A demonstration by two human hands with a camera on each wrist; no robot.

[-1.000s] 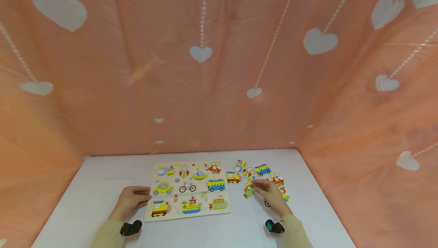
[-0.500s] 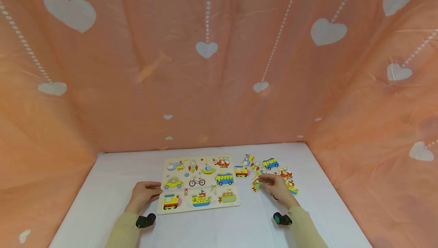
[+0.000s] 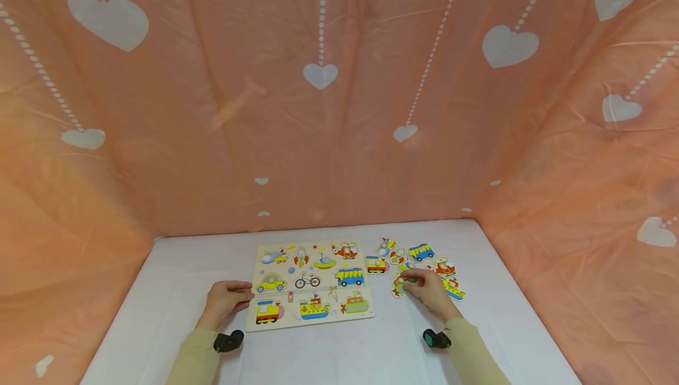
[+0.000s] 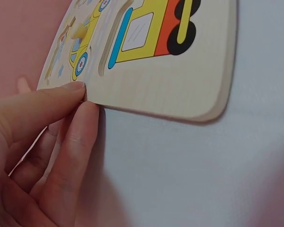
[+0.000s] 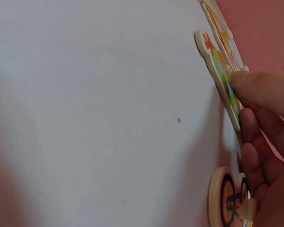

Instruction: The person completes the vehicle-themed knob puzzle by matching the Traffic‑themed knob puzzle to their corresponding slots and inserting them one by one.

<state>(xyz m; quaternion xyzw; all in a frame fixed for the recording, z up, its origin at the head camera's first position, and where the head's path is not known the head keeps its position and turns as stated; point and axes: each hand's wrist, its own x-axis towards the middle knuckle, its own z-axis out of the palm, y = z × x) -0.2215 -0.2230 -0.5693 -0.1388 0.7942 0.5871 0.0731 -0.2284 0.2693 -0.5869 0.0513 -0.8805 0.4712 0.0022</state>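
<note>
A light wooden puzzle board (image 3: pixel 290 318) with printed vehicles lies flat on the table. At its left edge, my left hand (image 3: pixel 225 303) pinches the rim; the left wrist view has the fingertips (image 4: pixel 75 88) on the board's side, near the train picture (image 4: pixel 141 33). To the right of the board, my right hand (image 3: pixel 432 294) holds a green submarine puzzle piece (image 3: pixel 397 286) between thumb and fingers. In the right wrist view this submarine piece stands tilted along the thumb, its knob mostly covered. A bicycle piece (image 5: pixel 223 201) with a knob sits just below that hand.
Loose knobbed pieces lie clustered right of the board: a train (image 3: pixel 376 265), an airplane (image 3: pixel 386 247), a rocket (image 3: pixel 398 256), a bus (image 3: pixel 421 252), a helicopter (image 3: pixel 444 267) and a boat (image 3: pixel 454 290). Behind the white table (image 3: pixel 323 358) hangs a pink curtain (image 3: pixel 366 184) with hearts.
The whole scene has shifted right and slightly up in the head view, as the camera turned. Both hands stay at the board edge and the submarine piece, with little movement of their own.
</note>
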